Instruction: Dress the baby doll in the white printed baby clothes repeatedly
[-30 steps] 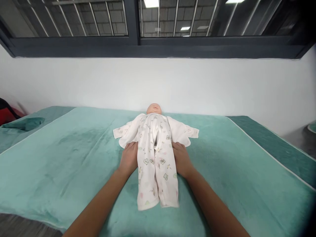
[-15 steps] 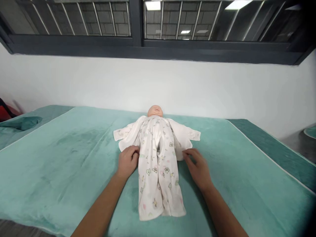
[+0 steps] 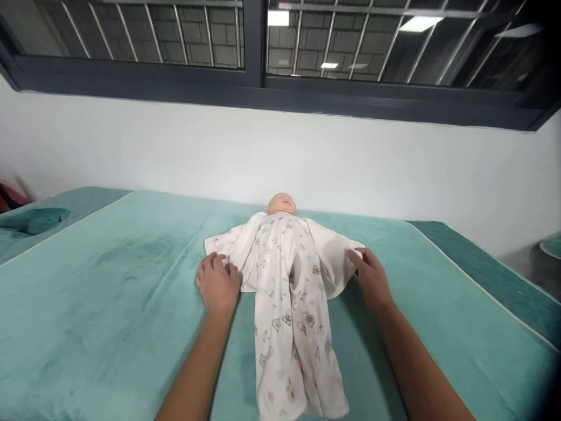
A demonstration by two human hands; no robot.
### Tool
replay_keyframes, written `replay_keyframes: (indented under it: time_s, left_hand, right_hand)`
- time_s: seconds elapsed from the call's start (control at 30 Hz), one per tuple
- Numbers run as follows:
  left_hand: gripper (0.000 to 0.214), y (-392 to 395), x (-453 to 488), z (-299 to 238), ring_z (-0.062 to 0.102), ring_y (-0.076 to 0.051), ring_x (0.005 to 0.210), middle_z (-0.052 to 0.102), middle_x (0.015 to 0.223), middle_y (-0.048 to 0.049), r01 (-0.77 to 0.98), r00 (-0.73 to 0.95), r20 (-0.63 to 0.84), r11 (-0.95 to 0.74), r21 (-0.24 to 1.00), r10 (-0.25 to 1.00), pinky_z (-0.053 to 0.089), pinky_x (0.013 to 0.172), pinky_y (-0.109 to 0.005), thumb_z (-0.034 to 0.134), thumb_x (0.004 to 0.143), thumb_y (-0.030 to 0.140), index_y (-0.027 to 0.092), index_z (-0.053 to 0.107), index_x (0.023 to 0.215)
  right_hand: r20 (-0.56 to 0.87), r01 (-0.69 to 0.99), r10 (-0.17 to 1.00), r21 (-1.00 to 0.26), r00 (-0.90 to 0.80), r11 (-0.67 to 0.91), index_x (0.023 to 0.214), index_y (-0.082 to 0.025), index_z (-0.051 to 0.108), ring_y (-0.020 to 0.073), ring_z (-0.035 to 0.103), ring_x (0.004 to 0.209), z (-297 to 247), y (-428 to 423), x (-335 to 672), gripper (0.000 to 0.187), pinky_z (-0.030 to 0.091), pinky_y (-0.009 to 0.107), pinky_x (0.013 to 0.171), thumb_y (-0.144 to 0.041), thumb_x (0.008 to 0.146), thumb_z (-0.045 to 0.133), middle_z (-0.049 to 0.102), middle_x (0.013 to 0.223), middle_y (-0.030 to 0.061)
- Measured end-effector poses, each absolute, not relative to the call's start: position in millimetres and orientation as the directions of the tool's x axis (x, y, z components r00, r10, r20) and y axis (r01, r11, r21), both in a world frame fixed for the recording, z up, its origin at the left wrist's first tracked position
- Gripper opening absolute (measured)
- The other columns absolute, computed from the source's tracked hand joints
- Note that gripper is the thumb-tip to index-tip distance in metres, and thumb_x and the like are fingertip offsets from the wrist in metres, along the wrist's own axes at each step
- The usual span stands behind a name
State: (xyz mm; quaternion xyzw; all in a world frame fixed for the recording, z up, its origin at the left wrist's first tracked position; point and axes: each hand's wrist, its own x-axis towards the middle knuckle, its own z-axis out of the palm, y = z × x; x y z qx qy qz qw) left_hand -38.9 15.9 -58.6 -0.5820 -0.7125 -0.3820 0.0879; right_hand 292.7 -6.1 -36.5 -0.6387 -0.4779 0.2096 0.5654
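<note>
A doll lies on its back, its head toward the wall. White baby trousers with a small green and pink print are spread over the doll's front. A white baby jacket lies under them, its sleeves out to both sides. My right hand pinches the jacket's right edge by the sleeve, lifting it a little. Beside the left sleeve rests my left hand, fingers bent and apart, touching the jacket's left side. The doll's body is hidden under the clothes.
A green cloth covers the bed, meeting a white wall at the back. Above it is a dark-framed window with metal bars. Part of a red and black item shows at the far left.
My right hand has moved up and outward, drawing the jacket's right edge toward the sleeve. My left hand has moved up and outward to the left sleeve, its fingers spreading. The view has shifted slightly.
</note>
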Motion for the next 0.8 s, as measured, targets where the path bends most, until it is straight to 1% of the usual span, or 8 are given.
replay_keyframes:
  time_s: [0.07, 0.13, 0.23, 0.3, 0.43, 0.53, 0.67, 0.8]
  left_hand:
    - [0.027, 15.8, -38.8, -58.2, 0.05, -0.037, 0.118, 0.05, 0.13, -0.0201, 0.896, -0.318, 0.579, 0.039, 0.442, 0.751, 0.042, 0.092, -0.053, 0.051, 0.086, 0.024, 0.014, 0.06, 0.109]
    - [0.029, 16.5, -39.2, -58.2, 0.053, -0.036, 0.113, 0.05, 0.128, -0.0203, 0.896, -0.328, 0.578, 0.053, 0.441, 0.747, 0.043, 0.09, -0.052, 0.051, 0.085, 0.024, 0.013, 0.06, 0.11]
    - [0.029, 17.6, -40.1, -59.3, 0.055, -0.035, 0.108, 0.052, 0.121, -0.0189, 0.894, -0.341, 0.57, 0.07, 0.444, 0.747, 0.044, 0.087, -0.05, 0.052, 0.085, 0.024, 0.013, 0.06, 0.11]
    - [0.029, 17.8, -40.3, -60.2, 0.056, -0.034, 0.107, 0.054, 0.117, -0.0181, 0.889, -0.345, 0.563, 0.069, 0.452, 0.751, 0.045, 0.086, -0.05, 0.051, 0.085, 0.025, 0.014, 0.061, 0.111]
    - [0.033, 17.4, -38.9, -60.3, 0.055, -0.035, 0.109, 0.056, 0.115, -0.0175, 0.901, -0.32, 0.535, 0.077, 0.426, 0.782, 0.044, 0.087, -0.051, 0.05, 0.087, 0.028, 0.015, 0.059, 0.116]
    - [0.04, 17.8, -37.4, -59.9, 0.054, -0.037, 0.11, 0.057, 0.119, -0.0178, 0.931, -0.279, 0.496, 0.106, 0.349, 0.822, 0.043, 0.087, -0.051, 0.054, 0.086, 0.032, 0.014, 0.056, 0.122]
    - [0.035, 19.1, -39.6, -62.6, 0.056, -0.035, 0.105, 0.062, 0.113, -0.0153, 0.931, -0.235, 0.421, 0.079, 0.357, 0.876, 0.041, 0.087, -0.052, 0.052, 0.088, 0.032, 0.017, 0.058, 0.119]
    - [0.027, 17.9, -39.3, -58.8, 0.06, -0.024, 0.089, 0.064, 0.101, -0.0072, 0.73, -0.273, 0.357, -0.049, 0.682, 0.893, 0.047, 0.079, -0.041, 0.049, 0.09, 0.031, 0.02, 0.059, 0.113]
  right_hand:
    - [0.303, 0.185, 0.857, -0.951, 0.417, 0.246, 0.091, -0.022, 0.056, 0.0146, 0.053, 0.07, -13.6, -10.9, 275.8, 0.027, 0.044, 0.026, 0.063, -0.049, 0.087, 0.055, 0.057, 0.08, -0.0011]
    - [0.368, 0.167, 0.892, -0.928, 0.262, 0.334, 0.094, -0.023, 0.057, 0.0152, 0.055, 0.073, 14.4, -19.5, 256.5, 0.024, 0.046, 0.026, 0.064, -0.046, 0.087, 0.056, 0.06, 0.084, 0.0009]
    - [0.324, 0.274, 0.91, -0.879, -0.257, 0.391, 0.089, -0.023, 0.065, 0.0177, 0.06, 0.081, 51.7, -32.1, 236.6, 0.019, 0.049, 0.03, 0.072, -0.041, 0.085, 0.062, 0.067, 0.09, 0.0038]
    - [0.216, 0.309, 0.877, -0.877, -0.43, 0.368, 0.085, -0.022, 0.069, 0.0179, 0.062, 0.081, 64.8, -31.4, 233.9, 0.021, 0.05, 0.03, 0.072, -0.041, 0.087, 0.06, 0.069, 0.089, 0.0041]
    - [0.294, 0.307, 0.954, -0.904, -0.056, 0.297, 0.084, -0.019, 0.068, 0.0155, 0.061, 0.074, 60.5, 7.1, 236.8, 0.032, 0.048, 0.028, 0.067, -0.045, 0.091, 0.051, 0.069, 0.082, 0.0038]
    - [0.354, 0.354, 0.919, -0.893, 0.175, 0.277, 0.086, -0.019, 0.066, 0.018, 0.062, 0.083, 45.3, 50.0, 225.0, 0.029, 0.049, 0.033, 0.077, -0.045, 0.087, 0.054, 0.07, 0.089, 0.0044]
    - [0.394, 0.513, 0.916, -0.804, 0.081, 0.301, 0.109, -0.02, 0.065, 0.023, 0.058, 0.111, 26.3, 76.5, 196.5, 0.031, 0.041, 0.041, 0.099, -0.04, 0.088, 0.051, 0.066, 0.118, 0.007]
    - [0.382, 0.584, 0.923, -0.739, -0.049, 0.336, 0.131, -0.023, 0.055, 0.0239, 0.046, 0.13, 16.3, 70.2, 187.6, 0.044, 0.034, 0.042, 0.109, -0.041, 0.091, 0.048, 0.053, 0.141, 0.0067]
